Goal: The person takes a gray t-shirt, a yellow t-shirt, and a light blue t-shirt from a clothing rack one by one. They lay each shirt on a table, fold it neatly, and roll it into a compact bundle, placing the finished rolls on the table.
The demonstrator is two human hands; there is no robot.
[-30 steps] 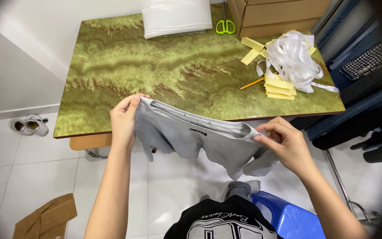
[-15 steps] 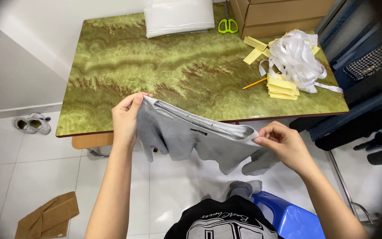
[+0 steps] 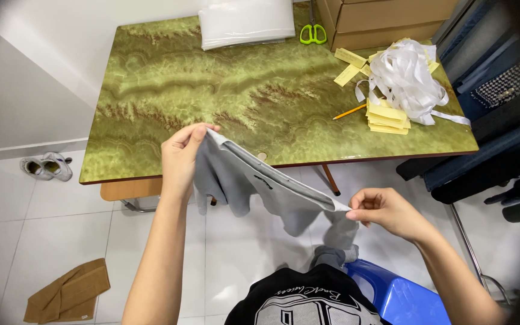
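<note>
Starting at the far left, below and left of the left hand [image 3: 180,157], one brown folded cloth [image 3: 67,290] lies on the tiled floor and one pair of pale shoes [image 3: 46,167] sits by the wall. That left hand is closed in a pinch on one upper corner of the single grey garment [image 3: 254,180], fingers curled over the hem. The garment stretches taut between the two hands, just off the near edge of the one green marbled table [image 3: 224,90], its lower part hanging down. The right hand [image 3: 386,210] pinches the other corner between thumb and fingertips. Beyond the hands on the table lie one white plastic packet [image 3: 245,21], one pair of green-handled scissors [image 3: 312,33], one yellow pencil [image 3: 350,112], a heap of white strips [image 3: 407,81] and stacked yellow slips [image 3: 386,117]. Below the right hand stands one blue stool [image 3: 395,298]. Against half a second ago, the hands are wider apart and the right one sits lower — the top edge now slopes down to the right.
</note>
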